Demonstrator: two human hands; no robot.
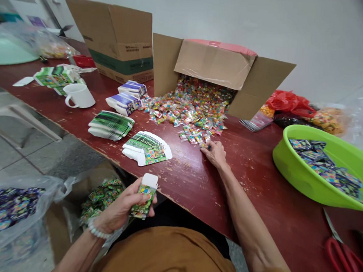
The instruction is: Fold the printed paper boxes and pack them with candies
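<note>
My left hand is wrapped around a small green printed box, held upright with its white top flap raised. It hovers in front of the table edge. My right hand rests on the table at the near edge of a heap of wrapped candies, its curled fingertips closed on a wrapped candy. The heap spills from a cardboard carton lying on its side. Left of it, flat green cartons lie fanned out, beside a stack of more flat green cartons.
A white mug and purple-white flat boxes stand on the left. A green basin holds small packets, with red-handled scissors nearby. Packet-filled bags sit below the table. A closed-sided tall carton stands behind.
</note>
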